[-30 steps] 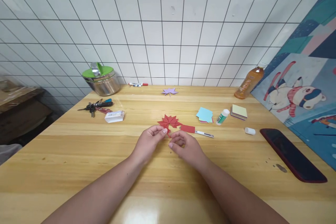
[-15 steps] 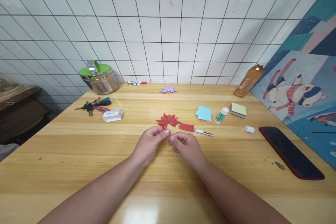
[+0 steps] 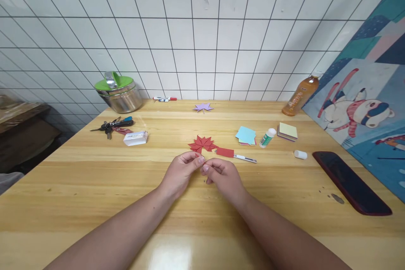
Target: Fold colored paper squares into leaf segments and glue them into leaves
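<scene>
My left hand [image 3: 183, 173] is closed, its thumb and forefinger pinching a small piece of red paper [image 3: 197, 155] that is mostly covered by the fingers. Close beside it, my right hand [image 3: 223, 176] is closed too, its fingertips pinching at the near end of the same piece. Just beyond my fingers a red folded-paper maple leaf [image 3: 203, 143] lies on the table, with a gap at its near side. To its right is a flat red paper strip [image 3: 225, 152], which touches or overlaps a pen-like tool [image 3: 245, 158].
A purple paper leaf [image 3: 203, 107] lies near the wall. Right: coloured paper squares [image 3: 246, 135], a glue stick [image 3: 268, 138], its cap [image 3: 300, 155], a note stack [image 3: 287, 131], a phone [image 3: 352, 182], a bottle [image 3: 300, 95]. Left: keys [image 3: 110, 126], a white box [image 3: 136, 138], a lidded pot [image 3: 120, 95].
My fingers have shifted slightly around the small red paper, and less of it shows between them. The things on the table have stayed in place.
</scene>
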Motion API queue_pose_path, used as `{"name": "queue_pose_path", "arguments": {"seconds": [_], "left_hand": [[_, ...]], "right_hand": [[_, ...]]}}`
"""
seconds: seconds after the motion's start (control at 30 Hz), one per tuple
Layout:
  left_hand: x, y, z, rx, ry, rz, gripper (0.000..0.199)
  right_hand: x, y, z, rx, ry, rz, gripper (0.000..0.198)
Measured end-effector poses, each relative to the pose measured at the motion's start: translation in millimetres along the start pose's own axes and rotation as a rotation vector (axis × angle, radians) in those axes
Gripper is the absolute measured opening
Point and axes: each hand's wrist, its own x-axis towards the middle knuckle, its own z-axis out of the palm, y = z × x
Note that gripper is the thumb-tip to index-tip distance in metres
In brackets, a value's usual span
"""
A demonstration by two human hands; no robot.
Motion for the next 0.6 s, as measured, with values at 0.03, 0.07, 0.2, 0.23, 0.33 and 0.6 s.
{"name": "queue_pose_path", "arguments": {"seconds": [0.03, 0.07, 0.2, 0.23, 0.33, 0.6], "left_hand": [[-0.6, 0.5, 0.6, 0.002, -0.020, -0.007, 0.017], [-1.2, 1.3, 1.2, -0.003, -0.038, -0.012, 0.017], [-2.2, 4.4, 3.1, -0.091, -0.088, -0.039, 0.019], [-2.2, 4.8, 3.4, -0.120, -0.092, -0.049, 0.018], [-2.0, 4.8, 4.0, -0.192, -0.115, -0.092, 0.016], [-4.6, 4.0, 3.9, -0.185, -0.219, -0.142, 0.021]], "right_hand": [[0.2, -0.2, -0.1, 0.011, -0.005, 0.003, 0.022], [0.4, -0.5, -0.2, 0.025, -0.005, 0.008, 0.023], [1.0, -1.1, -0.3, 0.086, 0.007, 0.023, 0.024], [0.9, -1.3, -0.1, 0.093, 0.005, 0.024, 0.024], [0.2, -2.0, 1.3, 0.111, -0.028, 0.022, 0.025], [2.0, 0.4, -1.4, 0.369, -0.198, 0.130, 0.031]]}}
